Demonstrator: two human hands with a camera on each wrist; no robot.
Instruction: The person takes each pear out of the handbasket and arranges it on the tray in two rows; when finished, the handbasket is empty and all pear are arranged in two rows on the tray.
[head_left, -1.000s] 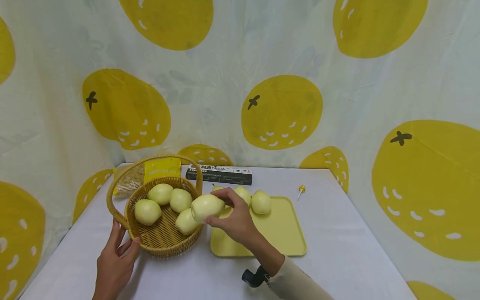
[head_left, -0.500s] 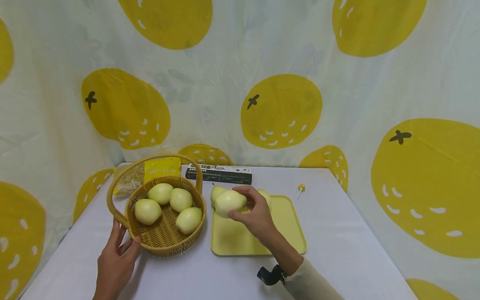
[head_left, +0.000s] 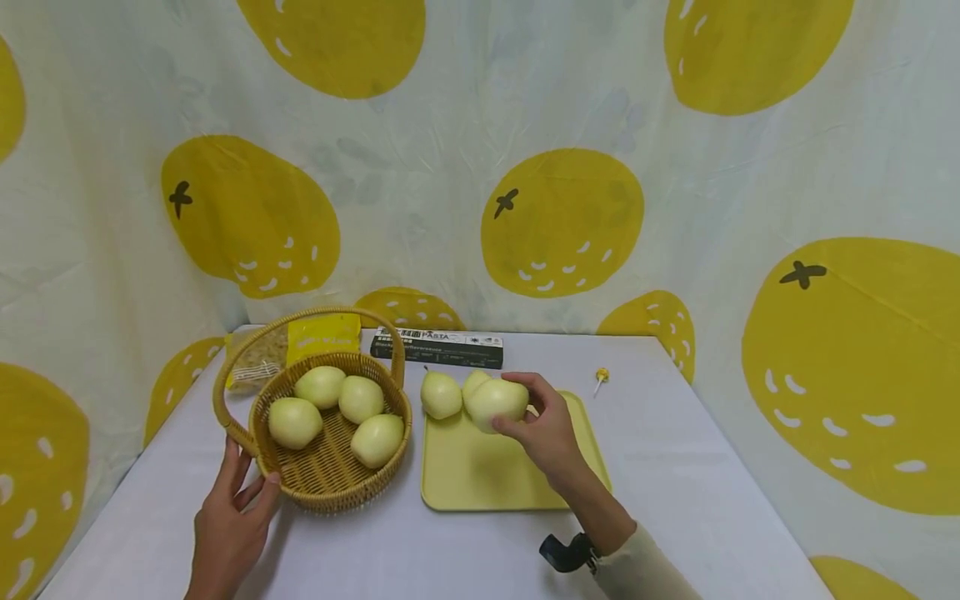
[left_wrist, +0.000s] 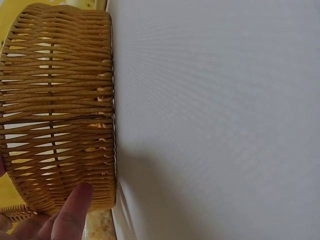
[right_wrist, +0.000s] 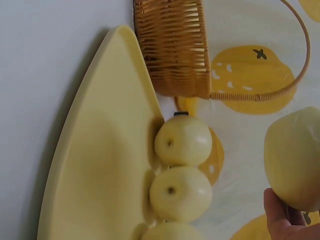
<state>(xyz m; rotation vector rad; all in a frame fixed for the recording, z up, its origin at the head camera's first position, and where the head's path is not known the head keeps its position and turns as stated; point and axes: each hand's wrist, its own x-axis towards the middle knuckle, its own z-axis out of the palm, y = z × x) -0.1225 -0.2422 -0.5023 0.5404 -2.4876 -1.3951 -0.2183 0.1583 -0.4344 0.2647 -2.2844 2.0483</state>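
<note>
My left hand (head_left: 231,517) grips the left side of a round wicker basket (head_left: 339,502) with a tall hoop handle. Its fingers lie against the woven wall (left_wrist: 55,95) in the left wrist view. Several pale green pears (head_left: 296,423) lie inside the basket. In my right hand (head_left: 551,435) a pear (head_left: 497,405) is held between thumb and fingers, raised over the back of a yellow tray (head_left: 487,479). Along the tray's back edge stands a row of pears (head_left: 441,395); the held one partly covers them in the head view. The right wrist view shows three of them, the nearest pear (right_wrist: 172,232) cut off.
Behind the basket lie a yellow pasta bag (head_left: 324,335) and a clear-fronted packet part (head_left: 258,358). A dark pasta box (head_left: 438,350) stands at the table's back edge. Farther right is a small yellow lollipop (head_left: 602,377). A fruit-print curtain (head_left: 420,208) hangs behind the table.
My right hand has carried the pear rightward from over the basket's right rim to over the tray. The left hand and the basket have stayed in place.
</note>
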